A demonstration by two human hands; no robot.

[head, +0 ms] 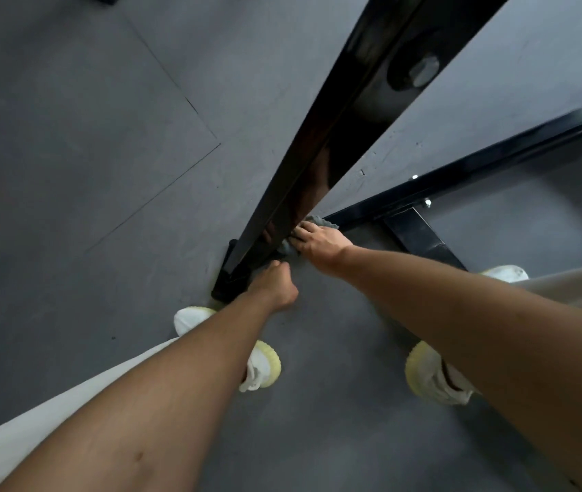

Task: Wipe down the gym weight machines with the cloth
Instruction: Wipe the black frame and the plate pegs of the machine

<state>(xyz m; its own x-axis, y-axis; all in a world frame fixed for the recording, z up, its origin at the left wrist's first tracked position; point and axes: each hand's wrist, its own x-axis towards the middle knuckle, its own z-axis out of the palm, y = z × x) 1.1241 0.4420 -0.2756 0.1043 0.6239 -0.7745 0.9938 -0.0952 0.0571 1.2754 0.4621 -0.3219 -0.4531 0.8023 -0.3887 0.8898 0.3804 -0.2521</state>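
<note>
Two bare forearms are reaching down and forward from the bottom corners of the head view, meeting at the foot of a glossy black square steel upright post (321, 136) of the weight machine. The right hand (318, 241) is lying on a crumpled grey cloth (322, 220), its fingers gently bent over the fabric and holding it against the post's lower right face, just above the floor. Bits of cloth are showing past the fingertips and under the thumb side. The left hand (275, 284) is sitting just below and left of it, its fingers curled in towards the post's black foot plate (227, 278); whether it is gripping anything cannot be told, since the fingertips are hidden.

A black steel base rail (478, 172) is running from the post towards the right edge, with a short black cross brace (421, 239) joining it. A silver hex bolt (422, 71) is sitting high on the post. White and pale yellow trainers (263, 365) are standing on the dark grey rubber floor (87, 136), partly covered by the arms.
</note>
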